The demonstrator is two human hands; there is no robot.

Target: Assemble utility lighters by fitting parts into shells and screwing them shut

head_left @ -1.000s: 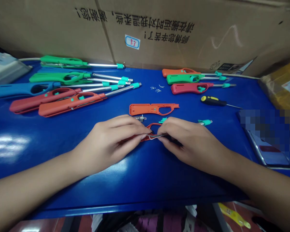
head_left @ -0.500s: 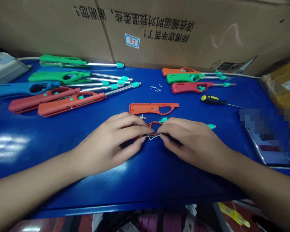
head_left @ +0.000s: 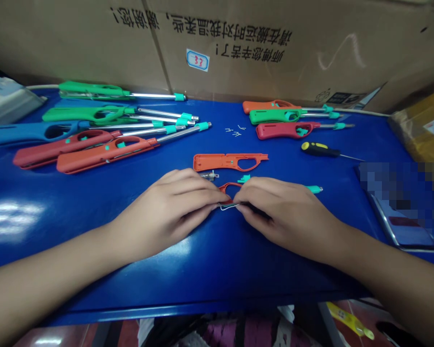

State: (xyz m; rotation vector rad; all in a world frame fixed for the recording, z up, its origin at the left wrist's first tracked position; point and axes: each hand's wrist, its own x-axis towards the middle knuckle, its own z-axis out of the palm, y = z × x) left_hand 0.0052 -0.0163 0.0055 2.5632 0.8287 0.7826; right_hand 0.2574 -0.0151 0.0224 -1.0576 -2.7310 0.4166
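My left hand (head_left: 186,205) is closed around the rear part of an orange lighter casing half (head_left: 230,185), whose trigger loop shows between my hands. My right hand (head_left: 280,207) is closed over its front end. Thin wires (head_left: 228,207), one of them white, run between my fingertips along the casing's near edge. My fingers hide most of the casing. Just beyond lies the other orange casing half (head_left: 222,162), hollow side up. A small clear-and-metal part (head_left: 210,175) and a teal trigger piece (head_left: 244,179) lie near my fingers. A teal nozzle tip (head_left: 314,189) pokes out past my right hand.
Several assembled lighters (head_left: 104,154) lie at left, and three more (head_left: 287,131) at right. Small screws (head_left: 235,131) lie at the middle back. A yellow-black screwdriver (head_left: 320,150) and a phone (head_left: 407,226) are on the right. A cardboard box (head_left: 238,82) stands along the back.
My fingertips have shifted slightly along the casing's edge, and less of the wires shows between them. More of the clear-and-metal part shows behind my left hand.
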